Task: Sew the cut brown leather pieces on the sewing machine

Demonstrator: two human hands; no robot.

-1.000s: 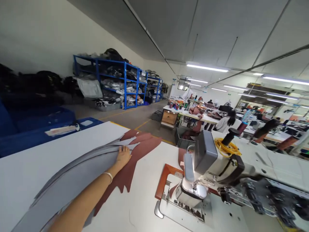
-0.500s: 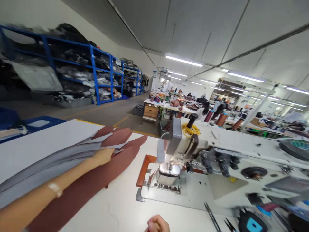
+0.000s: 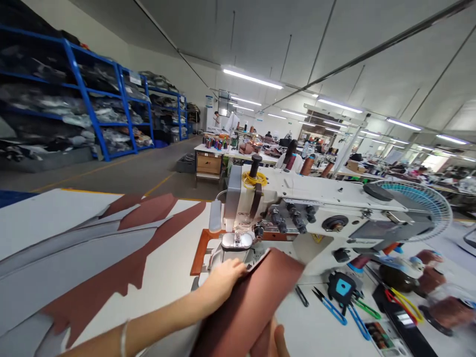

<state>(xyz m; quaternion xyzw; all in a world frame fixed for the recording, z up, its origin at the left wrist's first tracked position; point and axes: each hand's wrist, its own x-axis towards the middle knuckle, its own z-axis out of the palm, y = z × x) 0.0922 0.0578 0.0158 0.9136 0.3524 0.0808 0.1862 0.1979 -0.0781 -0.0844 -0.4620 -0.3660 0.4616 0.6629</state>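
A reddish-brown leather-like panel (image 3: 256, 302) with a pale edge is lifted in front of the sewing machine (image 3: 238, 243). My left hand (image 3: 223, 282) is closed on its upper left edge, close to the machine's lit needle area. Below the panel's right side is my right hand (image 3: 278, 339), its fingers partly hidden behind the material and seemingly supporting it. To the left, a fanned stack of similar brown panels (image 3: 111, 277) with grey backing lies on the white table (image 3: 167, 267).
Right of the panel lie thread snips (image 3: 330, 307), a black tape measure (image 3: 342, 286) and tweezers (image 3: 302, 296). Thread spools (image 3: 451, 307) stand further right. Blue shelves (image 3: 100, 114) line the left wall. Behind the machine, a person (image 3: 292, 156) sits among other worktables.
My left hand has moved right from the stack to the front of the machine, bringing a brown panel. My right hand has shifted right and now meets the panel. The view has turned rightward.
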